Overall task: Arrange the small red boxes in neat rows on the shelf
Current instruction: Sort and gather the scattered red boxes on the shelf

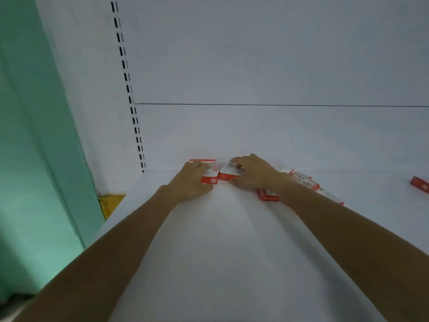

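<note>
Row in progress: we saw three small red boxes gathered near the back of the shelf [232, 247]: a rear box [202, 162] close to the back wall, a front box [210, 178] just before it, and a neighbour box [228, 175] beside that, nearly touching.
Left hand: our left hand [190, 182] lay over the front box, fingers curled on its top, clamped on it.
Right hand: our right hand [254, 174] pinched the neighbour box, fingers across its top and thumb at its near edge.
Loose boxes: a tilted box [267, 196] and a skewed box [304, 181] lay askew by the right forearm; a stray box [419, 184] sat well apart at the far right.
Step in hand: we judged that the two held boxes were being squared side by side to start a row.
Next move: it called for closing the small gap, lining the fronts up, then freeing the right hand for the tilted box.
Surroundings: a slotted upright [132, 101] stood at the shelf's left, with a green wall [34, 135] beyond.
</note>
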